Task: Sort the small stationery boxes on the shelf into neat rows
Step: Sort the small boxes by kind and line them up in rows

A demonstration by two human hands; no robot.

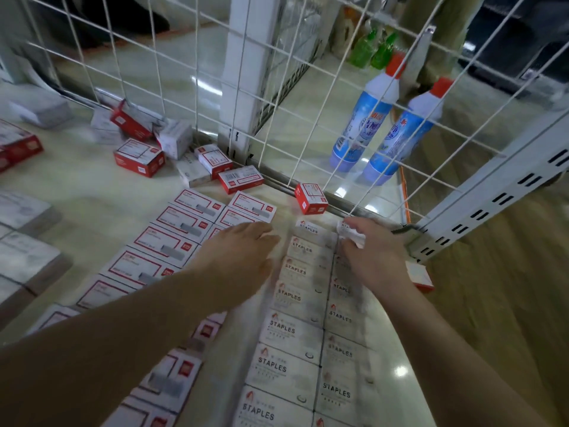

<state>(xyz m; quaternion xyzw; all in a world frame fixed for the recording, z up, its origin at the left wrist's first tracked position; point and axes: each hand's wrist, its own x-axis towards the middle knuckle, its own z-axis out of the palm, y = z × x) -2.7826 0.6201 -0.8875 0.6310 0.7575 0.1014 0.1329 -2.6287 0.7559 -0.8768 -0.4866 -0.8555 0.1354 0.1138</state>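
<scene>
Two bare arms reach over a pale shelf [92, 186] backed by a white wire grid [172, 72]. The left hand [237, 257] lies flat, fingers straight and close together, between rows of red-and-white boxes [172, 241] and two rows of white STAPLES boxes [295, 303]. The right hand [375, 257] curls its fingers round a small white box [351, 232] at the far end of the right row. A loose heap of boxes [147, 143] sits by the grid, one red box [311, 198] lying apart.

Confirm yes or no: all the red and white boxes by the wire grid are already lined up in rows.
No. Several red and white boxes lie jumbled at odd angles by the wire grid, apart from the neat rows nearer the left hand.
</scene>
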